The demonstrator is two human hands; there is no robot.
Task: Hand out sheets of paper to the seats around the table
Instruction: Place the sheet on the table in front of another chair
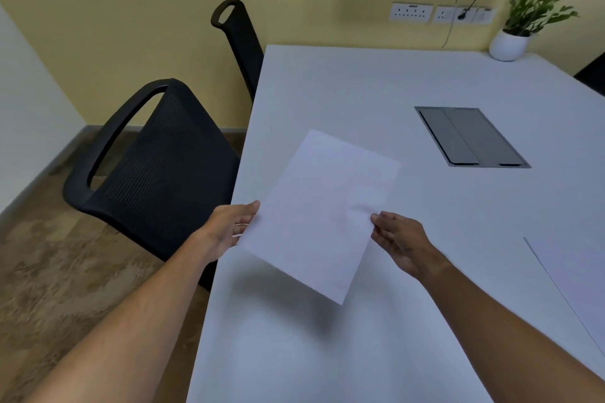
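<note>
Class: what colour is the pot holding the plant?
White pot, clearest in the head view.

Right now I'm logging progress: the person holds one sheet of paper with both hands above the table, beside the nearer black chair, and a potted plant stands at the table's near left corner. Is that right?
Not quite. The head view shows the potted plant at the table's far right corner, by the wall. The rest holds: the left hand and right hand hold the sheet of paper by its edges above the table, beside the nearer black chair.

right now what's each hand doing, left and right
Left hand: closed on the left edge of the sheet of paper, held above the table.
Right hand: pinching the sheet's right edge.
</note>
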